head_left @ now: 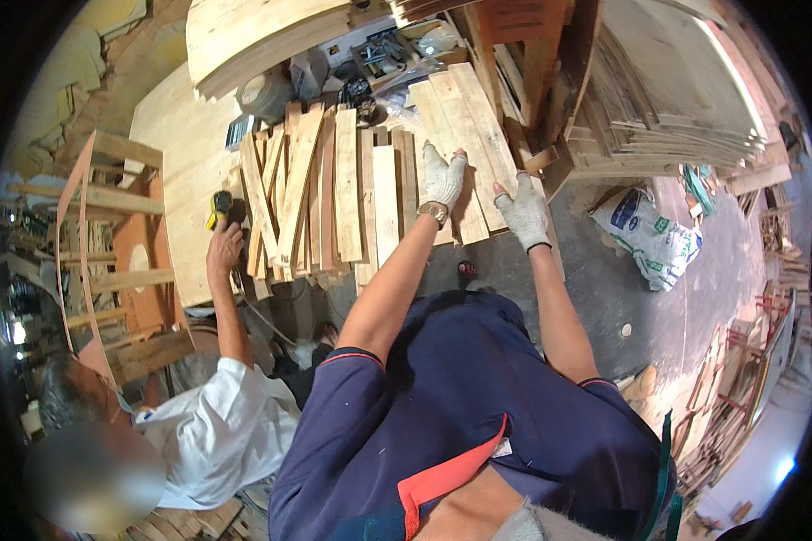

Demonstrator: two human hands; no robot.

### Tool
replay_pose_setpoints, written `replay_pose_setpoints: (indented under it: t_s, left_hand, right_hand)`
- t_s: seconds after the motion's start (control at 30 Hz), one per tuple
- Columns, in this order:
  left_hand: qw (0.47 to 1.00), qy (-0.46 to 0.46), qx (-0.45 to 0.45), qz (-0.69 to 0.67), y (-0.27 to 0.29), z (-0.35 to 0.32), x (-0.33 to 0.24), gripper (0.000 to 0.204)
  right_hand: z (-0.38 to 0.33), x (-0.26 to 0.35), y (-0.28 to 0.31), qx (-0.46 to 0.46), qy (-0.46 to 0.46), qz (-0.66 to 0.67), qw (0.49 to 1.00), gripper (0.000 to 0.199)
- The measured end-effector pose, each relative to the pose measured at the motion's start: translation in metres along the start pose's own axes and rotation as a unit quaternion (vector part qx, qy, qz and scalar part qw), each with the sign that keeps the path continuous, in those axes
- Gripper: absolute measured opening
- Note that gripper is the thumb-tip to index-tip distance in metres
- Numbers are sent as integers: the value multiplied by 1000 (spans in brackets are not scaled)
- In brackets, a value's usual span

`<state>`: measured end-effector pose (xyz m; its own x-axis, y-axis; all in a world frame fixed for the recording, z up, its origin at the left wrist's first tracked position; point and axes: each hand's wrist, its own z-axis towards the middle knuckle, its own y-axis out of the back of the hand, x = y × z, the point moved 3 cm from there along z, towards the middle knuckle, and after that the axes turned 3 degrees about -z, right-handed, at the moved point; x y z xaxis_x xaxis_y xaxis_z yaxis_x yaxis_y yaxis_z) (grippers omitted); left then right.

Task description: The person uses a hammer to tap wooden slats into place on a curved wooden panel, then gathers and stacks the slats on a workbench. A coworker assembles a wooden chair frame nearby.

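Observation:
My left hand (444,178), in a pale fingertipless work glove with a watch (433,211) at the wrist, lies over wide light wooden boards (467,104) with its fingers apart. Nothing shows in its grasp. Close to the boards' right edge is my right hand (523,213), gloved the same way, its thumb and fingers spread. Whether its palm touches the wood cannot be told. Left of my hands, a row of narrow wooden slats (385,203) lies side by side, some crossing at angles.
At left, a person in a white shirt (216,433) holds a yellow-and-black tool (218,206) on a plywood sheet (176,171). A wooden frame (122,270) stands beyond. Tools fill a box (383,54) at the back. A white sack (650,236) lies on the floor at right, near stacked panels (668,135).

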<state>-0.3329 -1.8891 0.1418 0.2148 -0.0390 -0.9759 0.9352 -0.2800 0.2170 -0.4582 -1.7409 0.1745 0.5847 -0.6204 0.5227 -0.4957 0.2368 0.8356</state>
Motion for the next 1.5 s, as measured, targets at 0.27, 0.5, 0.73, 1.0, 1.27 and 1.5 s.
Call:
replay_pose_setpoints:
  t_s: [0.27,0.5,0.73,1.0,1.27,1.5]
  left_hand:
    - [963,124,202,-130,35,-3,16,100]
    - [909,-132,-182,351,176,-21,45,60]
    - [849,-30,36,527,192,-52,58,91]
    - [975,166,27,-143,201,-49,92,37]
    - [998,35,-43,-39,123,-93,2,38]
    - [999,45,-7,-18,22,-74,-45,54]
  right_hand:
    - [-37,52,20,-298,207,-67,930,59]
    - [-94,137,-88,321,167,-110,926,93]
    - [-113,122,-162,376,123,-94,914,130]
    - [-111,80,-144,274,5,184,944,91]
    - [-84,86,33,131,83,-17,988,70]
    - [-5,40,55,11,89,-99,991,75]
